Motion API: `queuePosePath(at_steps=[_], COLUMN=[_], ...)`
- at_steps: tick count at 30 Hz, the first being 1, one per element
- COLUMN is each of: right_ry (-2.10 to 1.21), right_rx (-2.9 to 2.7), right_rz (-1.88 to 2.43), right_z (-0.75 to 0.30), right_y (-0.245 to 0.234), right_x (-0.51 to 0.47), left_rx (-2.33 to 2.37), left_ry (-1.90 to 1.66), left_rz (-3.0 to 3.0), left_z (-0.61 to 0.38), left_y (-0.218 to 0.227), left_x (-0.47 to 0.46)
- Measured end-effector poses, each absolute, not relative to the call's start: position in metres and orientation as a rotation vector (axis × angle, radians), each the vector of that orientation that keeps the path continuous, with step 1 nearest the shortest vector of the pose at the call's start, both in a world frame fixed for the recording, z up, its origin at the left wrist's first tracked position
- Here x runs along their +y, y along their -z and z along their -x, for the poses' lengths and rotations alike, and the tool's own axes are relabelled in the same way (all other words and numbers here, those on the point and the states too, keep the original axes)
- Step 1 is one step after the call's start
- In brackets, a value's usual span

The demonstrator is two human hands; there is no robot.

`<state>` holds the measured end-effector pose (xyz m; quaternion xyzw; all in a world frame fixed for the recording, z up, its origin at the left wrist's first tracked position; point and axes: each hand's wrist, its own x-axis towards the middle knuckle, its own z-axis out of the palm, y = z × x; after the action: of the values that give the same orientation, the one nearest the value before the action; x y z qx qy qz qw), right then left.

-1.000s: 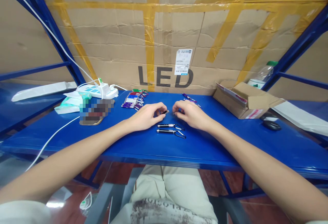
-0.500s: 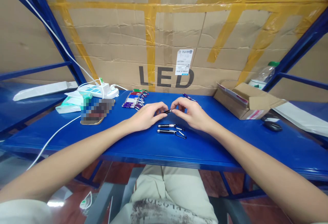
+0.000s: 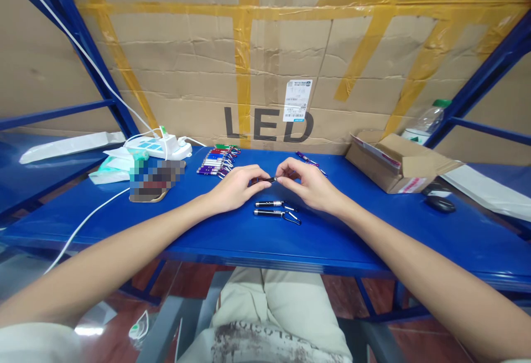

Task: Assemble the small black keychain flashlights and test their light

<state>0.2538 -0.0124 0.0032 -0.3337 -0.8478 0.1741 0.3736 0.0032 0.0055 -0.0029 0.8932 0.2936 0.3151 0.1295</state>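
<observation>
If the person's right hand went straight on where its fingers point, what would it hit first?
Probably the slim black piece whose end its fingertips seem to touch, then the left hand gripping that piece; exact depth is unclear.

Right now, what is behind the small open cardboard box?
Behind the small cardboard box: the upper part of a green-capped plastic bottle, and taped cardboard further back. The bottle's base is covered.

White power strip (image 3: pixel 177 151) at left; taped LED cardboard (image 3: pixel 199 75) behind; green-capped bottle (image 3: pixel 428 119) and black mouse (image 3: pixel 440 203) at right
</observation>
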Motion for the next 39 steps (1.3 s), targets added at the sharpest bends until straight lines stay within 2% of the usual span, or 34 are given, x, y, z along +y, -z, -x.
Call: queuePosePath(at_steps=[9,29,39], right_ry=[-0.546,-1.209,-1.614], right_rx=[-2.143,-1.723,-1.389], right_rz=[0.878,0.915,0.928], right_z=[-0.2544,-0.2483,-0.2472], right_y=[0.0011,0.0023,0.0040], right_x=[-0.0105,-0.0078,-0.0064], left_rx=[0.846,0.800,0.885], left_ry=[-0.889,-0.903,-0.836], left_rz=[-2.657,-2.915,-3.441], left_z=[-0.0027,-0.0009,-0.0028], left_y=[0.0030,0.0043,-0.0006], left_x=[0.0033,0.0012,-0.0012])
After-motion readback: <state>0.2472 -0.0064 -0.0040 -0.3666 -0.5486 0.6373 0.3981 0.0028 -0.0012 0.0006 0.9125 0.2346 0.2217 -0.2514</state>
